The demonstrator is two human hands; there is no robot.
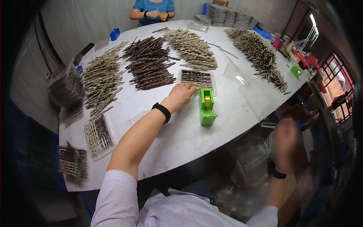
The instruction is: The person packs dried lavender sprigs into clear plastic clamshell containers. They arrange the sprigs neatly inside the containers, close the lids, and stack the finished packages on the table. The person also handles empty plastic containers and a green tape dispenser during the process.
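A clear plastic tray (214, 84) with rows of dark and pale twisted sticks (196, 78) lies in the middle of the white table. My left hand (181, 94) is at its near left corner, fingers curled against the tray's edge; the fingertips are partly hidden. Just right of that hand stands a bright green tape dispenser (207, 109) with a yellowish roll. My right hand (286, 145) is off to the right, beyond the table's near edge. Motion smears its fingers, and nothing in it can be made out.
Loose twisted sticks form pale piles (102, 81), a dark pile (149, 64) and a long heap (259, 53). Filled trays (99, 136) lie at left, beside stacked packs (67, 89). Across the table (166, 143), a person (154, 6) handles something small. Clear plastic sheets (242, 81) lie right.
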